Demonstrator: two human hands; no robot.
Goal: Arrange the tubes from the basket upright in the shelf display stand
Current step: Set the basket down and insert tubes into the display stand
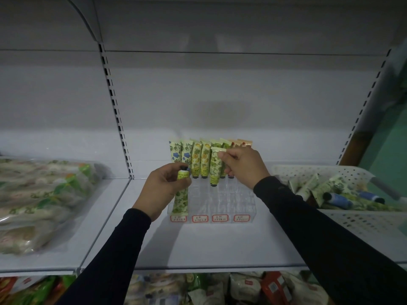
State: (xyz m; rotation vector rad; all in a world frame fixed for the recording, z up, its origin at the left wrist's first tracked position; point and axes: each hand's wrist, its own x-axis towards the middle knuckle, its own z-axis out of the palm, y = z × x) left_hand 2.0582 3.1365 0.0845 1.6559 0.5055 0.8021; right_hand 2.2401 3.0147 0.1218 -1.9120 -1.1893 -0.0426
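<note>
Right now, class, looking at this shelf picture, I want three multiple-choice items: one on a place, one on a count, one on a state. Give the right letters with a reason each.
1. Where is the white basket?
A. Right of the display stand
B. Left of the stand
C. On the shelf below

2. How many red-bordered labels are on the stand's front edge?
A. Two
B. Four
C. Six

3. How is the green-patterned tube in the right hand held?
A. Lying flat on the shelf
B. Cap upward
C. Upright, black cap downward, pinched at its top edge

Answers:
1 A, the basket of loose tubes lies at the right end of the shelf.
2 B, four labels show in a row.
3 C, its cap hangs just above the stand while the fingers pinch the flat end; the left hand holds another tube, cap up.
</note>
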